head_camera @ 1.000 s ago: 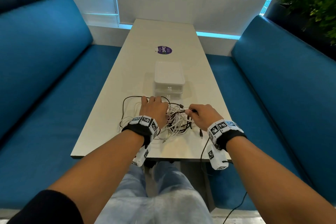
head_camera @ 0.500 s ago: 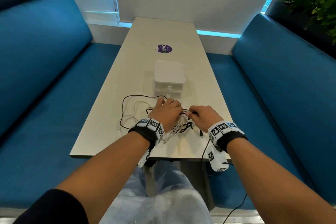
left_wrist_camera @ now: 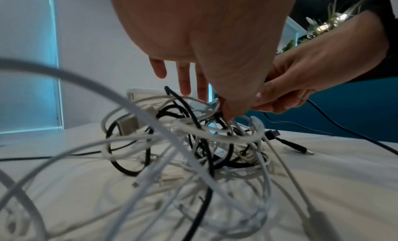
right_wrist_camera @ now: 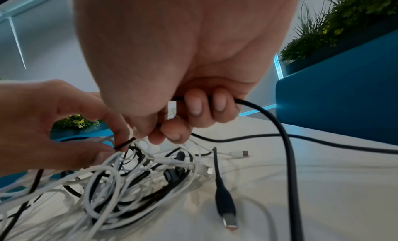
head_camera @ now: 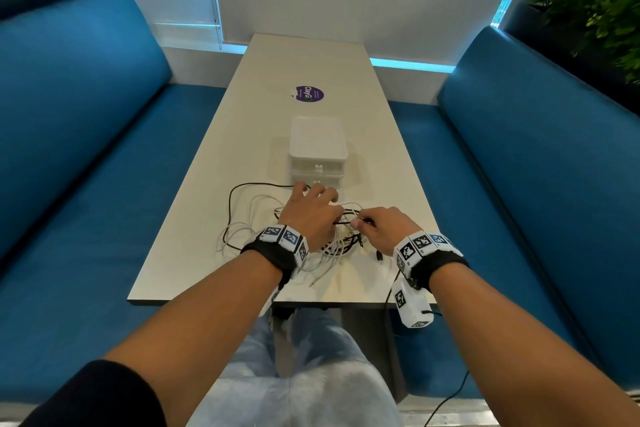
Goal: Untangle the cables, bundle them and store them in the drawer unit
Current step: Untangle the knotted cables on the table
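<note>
1. Right hand (right_wrist_camera: 189, 108): fingers curled round a black cable (right_wrist_camera: 280, 135), which leaves the fist and runs off past the near table edge. Thumb and forefinger meet near the left hand's fingertips.
2. Left hand (head_camera: 311, 215): thumb and forefinger pinch a short black strand (right_wrist_camera: 125, 143) at the top of the tangle; the other fingers hang straight and loose above the heap, as the left wrist view shows.
3. Tangle of cables (left_wrist_camera: 193, 142): white and black leads interlooped in one heap on the table (head_camera: 194, 218), directly under both hands. No lead is freed or coiled yet. Loose ends include a black plug (right_wrist_camera: 226, 209) lying near the right hand and a white connector (right_wrist_camera: 241, 153) further off.
4. Drawer unit (head_camera: 318, 152): white, two drawers, both closed, standing just beyond the heap.
5. Stage, by judgement: early untangling, one black lead being worked out of the mass.
6. Risks, by judgement:
   - Pulling the black lead while its loops still pass through white ones would tighten the knot.
   - The whole heap may drag toward the near edge and slide off, since nothing pins it.
   - A connector may snag inside a loop and strain at its neck.
   - The black cable trailing off the table may catch below.
</note>
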`<state>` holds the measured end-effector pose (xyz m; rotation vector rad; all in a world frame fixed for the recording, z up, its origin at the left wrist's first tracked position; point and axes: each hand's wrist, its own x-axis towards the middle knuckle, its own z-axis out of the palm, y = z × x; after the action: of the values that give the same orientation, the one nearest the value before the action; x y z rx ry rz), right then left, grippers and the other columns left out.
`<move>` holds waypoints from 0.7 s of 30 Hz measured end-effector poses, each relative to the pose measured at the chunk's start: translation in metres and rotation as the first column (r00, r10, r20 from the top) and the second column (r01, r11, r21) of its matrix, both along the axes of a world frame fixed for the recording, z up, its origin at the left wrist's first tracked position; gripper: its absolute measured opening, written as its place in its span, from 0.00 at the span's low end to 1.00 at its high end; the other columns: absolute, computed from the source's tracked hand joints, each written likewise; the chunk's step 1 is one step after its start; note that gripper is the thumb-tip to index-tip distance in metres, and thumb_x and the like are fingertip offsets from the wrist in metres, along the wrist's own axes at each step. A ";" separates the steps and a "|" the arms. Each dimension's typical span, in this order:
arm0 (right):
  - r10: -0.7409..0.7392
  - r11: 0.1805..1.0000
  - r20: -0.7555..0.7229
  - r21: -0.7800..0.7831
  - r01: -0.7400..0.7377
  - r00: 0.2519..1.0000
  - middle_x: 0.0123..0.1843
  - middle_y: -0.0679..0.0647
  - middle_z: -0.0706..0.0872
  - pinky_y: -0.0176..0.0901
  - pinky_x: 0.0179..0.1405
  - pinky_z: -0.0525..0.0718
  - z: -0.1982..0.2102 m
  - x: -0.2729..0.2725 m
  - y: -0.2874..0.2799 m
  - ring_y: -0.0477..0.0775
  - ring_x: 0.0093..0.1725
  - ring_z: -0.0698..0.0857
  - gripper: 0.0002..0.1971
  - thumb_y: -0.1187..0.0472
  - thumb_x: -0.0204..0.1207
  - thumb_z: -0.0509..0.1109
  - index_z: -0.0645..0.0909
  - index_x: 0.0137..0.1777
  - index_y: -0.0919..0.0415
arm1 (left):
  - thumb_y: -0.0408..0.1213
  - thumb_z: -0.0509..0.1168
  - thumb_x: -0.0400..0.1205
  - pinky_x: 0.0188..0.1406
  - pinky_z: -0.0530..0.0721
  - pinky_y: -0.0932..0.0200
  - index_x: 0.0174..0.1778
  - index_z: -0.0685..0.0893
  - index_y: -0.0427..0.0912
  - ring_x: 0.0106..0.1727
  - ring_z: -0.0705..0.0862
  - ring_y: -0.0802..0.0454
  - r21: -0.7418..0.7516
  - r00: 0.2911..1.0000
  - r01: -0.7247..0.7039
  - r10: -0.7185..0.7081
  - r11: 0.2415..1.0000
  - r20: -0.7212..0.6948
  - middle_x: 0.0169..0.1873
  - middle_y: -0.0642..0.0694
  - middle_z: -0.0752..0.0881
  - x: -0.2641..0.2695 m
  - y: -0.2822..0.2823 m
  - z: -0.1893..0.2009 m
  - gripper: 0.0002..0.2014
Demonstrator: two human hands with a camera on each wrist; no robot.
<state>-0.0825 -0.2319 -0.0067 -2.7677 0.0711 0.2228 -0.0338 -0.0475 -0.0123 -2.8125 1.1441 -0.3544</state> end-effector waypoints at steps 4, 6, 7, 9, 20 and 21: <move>0.007 1.000 -0.018 0.017 -0.007 1.000 0.37 0.50 0.85 0.48 0.42 0.84 -0.002 -0.002 0.004 0.54 0.39 0.85 0.14 0.41 0.85 0.59 0.79 0.43 0.46 | 0.45 0.63 0.79 0.69 0.63 0.38 0.56 0.87 0.55 0.70 0.72 0.45 0.046 1.000 0.017 -0.018 0.999 0.022 0.67 0.50 0.77 0.000 0.005 0.004 0.12; 0.016 1.000 -0.005 0.027 -0.016 1.000 0.37 0.49 0.84 0.47 0.41 0.82 0.000 -0.001 0.007 0.54 0.39 0.84 0.13 0.43 0.85 0.59 0.77 0.43 0.46 | 0.43 0.63 0.79 0.69 0.63 0.38 0.58 0.86 0.54 0.71 0.70 0.45 0.052 1.000 0.005 -0.005 0.999 0.001 0.68 0.51 0.77 -0.001 0.005 0.002 0.14; 0.016 0.999 0.002 0.033 -0.016 1.000 0.36 0.49 0.83 0.47 0.40 0.81 0.001 -0.001 0.008 0.54 0.38 0.83 0.13 0.43 0.85 0.59 0.77 0.42 0.46 | 0.42 0.63 0.79 0.70 0.63 0.39 0.60 0.86 0.53 0.72 0.69 0.45 0.048 1.000 0.000 0.000 0.999 -0.017 0.70 0.52 0.76 -0.001 0.004 0.001 0.14; 0.007 0.999 0.007 0.043 -0.008 1.000 0.35 0.48 0.83 0.45 0.36 0.78 0.004 0.000 0.008 0.53 0.37 0.83 0.14 0.44 0.85 0.59 0.77 0.40 0.46 | 0.42 0.63 0.81 0.71 0.62 0.39 0.62 0.85 0.52 0.74 0.68 0.44 0.037 0.999 -0.003 0.005 0.999 -0.047 0.71 0.52 0.76 -0.001 0.004 0.000 0.15; -0.233 0.958 0.025 -0.169 0.234 0.972 0.39 0.51 0.81 0.40 0.28 0.74 0.004 -0.007 -0.031 0.52 0.36 0.82 0.16 0.43 0.85 0.56 0.80 0.48 0.51 | 0.47 0.64 0.82 0.68 0.65 0.41 0.61 0.82 0.46 0.67 0.72 0.43 0.097 0.994 -0.081 0.088 0.992 -0.065 0.65 0.48 0.78 0.016 0.029 0.003 0.14; -0.259 0.941 0.031 -0.216 0.259 0.965 0.40 0.51 0.81 0.41 0.29 0.74 0.004 -0.008 -0.034 0.53 0.36 0.82 0.16 0.44 0.85 0.56 0.80 0.50 0.52 | 0.45 0.64 0.81 0.68 0.65 0.41 0.61 0.82 0.46 0.67 0.72 0.43 0.110 0.994 -0.085 0.092 0.990 -0.060 0.64 0.47 0.78 0.016 0.029 0.004 0.14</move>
<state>-0.0902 -0.2656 -0.0026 -2.9350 0.4843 0.1502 -0.0176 -0.0183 -0.0085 -2.7881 1.0137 -0.1902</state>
